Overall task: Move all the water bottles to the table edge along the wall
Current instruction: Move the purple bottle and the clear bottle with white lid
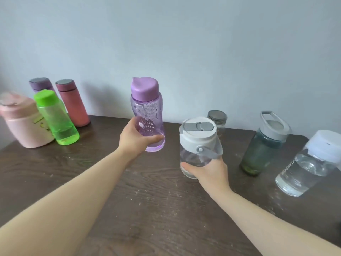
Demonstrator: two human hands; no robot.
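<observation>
My left hand (135, 140) grips the lower part of a clear purple bottle (147, 108) with a lilac cap, held upright near the table's middle. My right hand (208, 169) holds a clear bottle (198, 143) with a white lid and grey strap by its base. Against the wall stand a purple flask (39, 84), a red flask (72, 104) and a small clear jar (217, 118) with a grey lid. Further forward stand a pink bottle (22, 122), a green bottle (56, 119), a dark teal bottle (263, 145) and a clear white-capped bottle (308, 163).
The dark wooden table (147, 200) meets a pale wall (184, 52) along its far edge. A gap along the wall lies between the red flask and the small jar. The table's left edge runs close to the pink bottle.
</observation>
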